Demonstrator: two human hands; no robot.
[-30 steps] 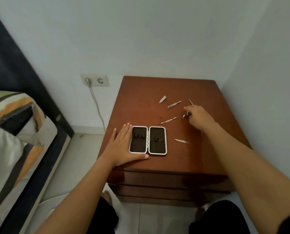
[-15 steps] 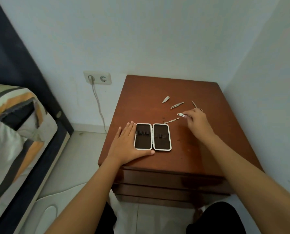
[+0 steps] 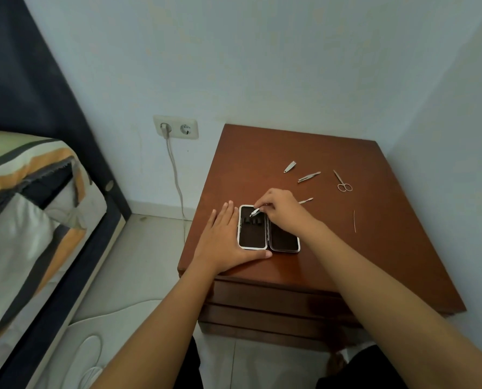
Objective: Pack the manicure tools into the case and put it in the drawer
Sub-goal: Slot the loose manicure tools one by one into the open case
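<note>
Having carried a tool (image 3: 255, 212) from the nightstand's (image 3: 402, 265) middle, the right hand (image 3: 283, 210) is pinching it over the open case (image 3: 267, 242) near the front edge, starting packing while the flat left hand (image 3: 225, 240) is steadying it.

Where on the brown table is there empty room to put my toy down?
The back left of the table, behind the case, is bare. So is the front right corner, past the thin stick. The middle right is crowded with the scissors, tweezers and both hands.
</note>
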